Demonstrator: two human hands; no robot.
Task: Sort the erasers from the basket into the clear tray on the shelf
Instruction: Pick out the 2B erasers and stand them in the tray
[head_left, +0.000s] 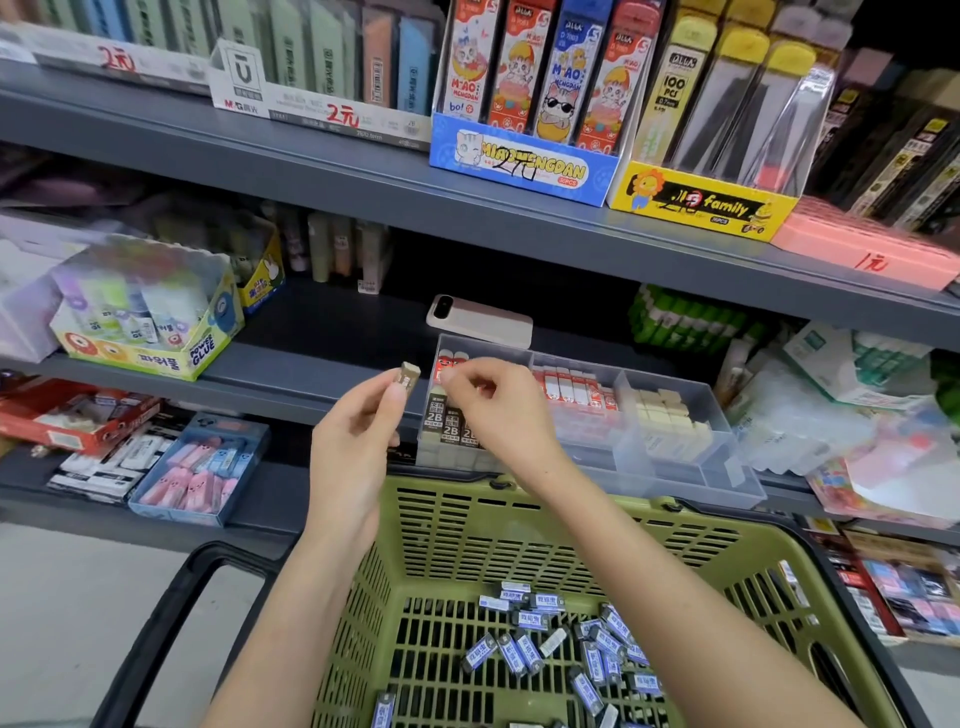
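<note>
Below the clear tray (740, 470), the green basket (519, 525) holds a loose pile of blue-sleeved erasers (524, 649). Just left of the tray, the left hand (353, 431) pinches a beige eraser (408, 375) by its fingertips. The right hand (493, 405) hovers over the tray's left section with its fingers drawn together; whether they hold anything cannot be told. The beige eraser could slip, or land among the 2B erasers (449, 421), since the matching beige blocks (670, 415) sit in the right section, past the red-and-white erasers (571, 387). A phone (480, 322) lies behind the tray.
</note>
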